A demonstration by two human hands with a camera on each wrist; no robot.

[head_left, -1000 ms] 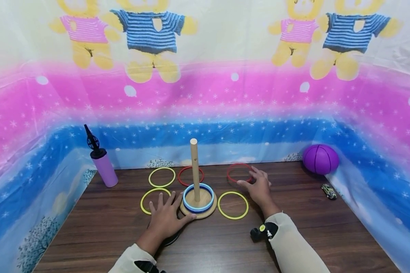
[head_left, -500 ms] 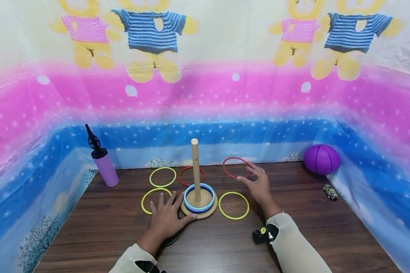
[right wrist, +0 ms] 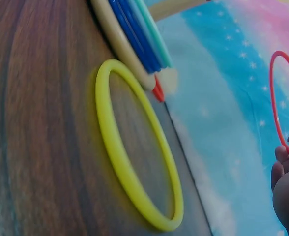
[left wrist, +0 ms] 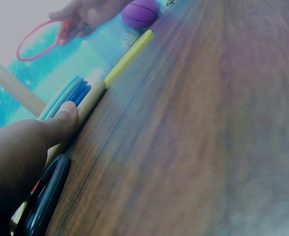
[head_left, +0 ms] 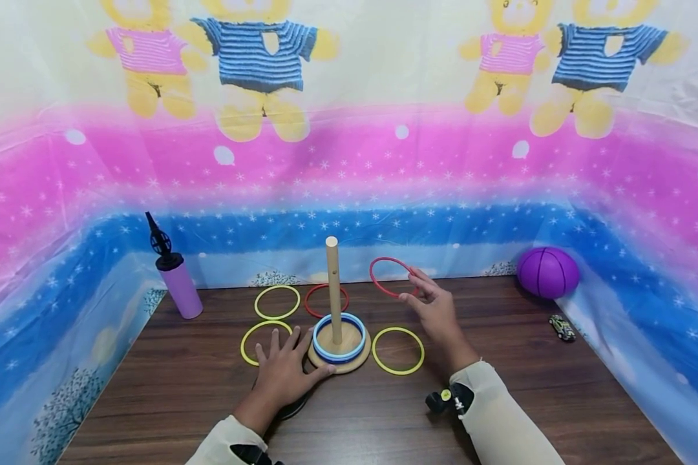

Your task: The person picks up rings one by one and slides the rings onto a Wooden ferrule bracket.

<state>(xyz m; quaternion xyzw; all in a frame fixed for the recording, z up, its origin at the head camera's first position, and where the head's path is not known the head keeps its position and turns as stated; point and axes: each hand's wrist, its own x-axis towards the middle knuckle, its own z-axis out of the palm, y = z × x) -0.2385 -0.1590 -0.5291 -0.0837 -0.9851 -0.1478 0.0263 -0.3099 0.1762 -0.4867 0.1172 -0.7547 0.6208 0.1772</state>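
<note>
The red ring [head_left: 391, 277] hangs in the air above the far part of the wooden table [head_left: 500, 387], pinched at its near right edge by the fingertips of the right hand [head_left: 436, 310]. It sits up and to the left of that hand, just right of the top of the wooden peg [head_left: 332, 284] and apart from it. It is a thin plastic hoop, plain red, tilted so that its opening faces partly toward the camera; in the right wrist view the ring [right wrist: 282, 98] shows as a narrow oval against the blue backdrop, with the fingertips [right wrist: 287, 155] closed on its lower rim.

The peg stands upright on a round wooden base [head_left: 338, 361], and blue rings [head_left: 338, 339] are stacked around its foot. The left hand [head_left: 285, 371] lies flat on the table with fingers spread and straight, its thumb [left wrist: 66, 115] pressed against the edge of the base; it grips nothing.

Around the base lie other hoops flat on the table: a yellow ring [head_left: 398, 350] to the right, below the right hand, two yellow rings [head_left: 276, 301] to the left, and a second red hoop [head_left: 317, 298] behind the peg.

Further out, a purple pump bottle [head_left: 177, 287] stands at the far left corner, a purple ball [head_left: 545, 272] rests at the far right, and a small toy car [head_left: 561, 327] sits near it
</note>
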